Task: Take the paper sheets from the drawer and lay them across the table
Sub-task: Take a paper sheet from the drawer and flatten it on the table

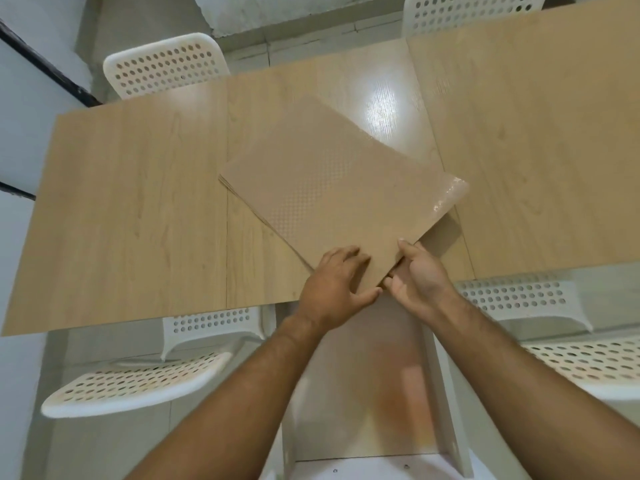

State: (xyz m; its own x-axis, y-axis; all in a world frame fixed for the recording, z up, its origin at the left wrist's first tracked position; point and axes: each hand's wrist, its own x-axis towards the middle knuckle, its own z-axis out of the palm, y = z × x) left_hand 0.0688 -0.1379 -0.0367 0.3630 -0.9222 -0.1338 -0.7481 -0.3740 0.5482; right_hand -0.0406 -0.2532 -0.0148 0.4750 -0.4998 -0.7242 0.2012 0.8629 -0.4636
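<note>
Nearest, two bare forearms reaching up from the bottom edge over the open white laminate drawer (pixel 446 393), pulled out below the table's near edge and showing only a bare bottom. Beyond, on the long pale wood-grain table (pixel 138 202), lying diagonally near the middle: the stack of tan dot-textured paper sheets (pixel 332 181), out of the drawer, not yet spread, near corner jutting past the table edge over the drawer. Left hand (pixel 334 282) spread flat on top beside that corner, fingers straight, pressing down; right hand (pixel 420 275) pinching the corner itself, thumb on the upper edge, fingers curled beneath. To do this well: keep the flat palm weighing the pile down, fan the corner with the thumb, peel off the top sheet alone, check for a second one clinging underneath. Probably slippery, judging by the glossy far right corner (pixel 450 192), so lift rather than drag. Plenty of bare tabletop to the left and far right for laying sheets out; less along the near edge, with the drawer open there. Mind the seams between table panels (pixel 227 202), likely to catch a slid edge, and the white perforated plastic chairs (pixel 138 386) tucked close along both long sides.
</note>
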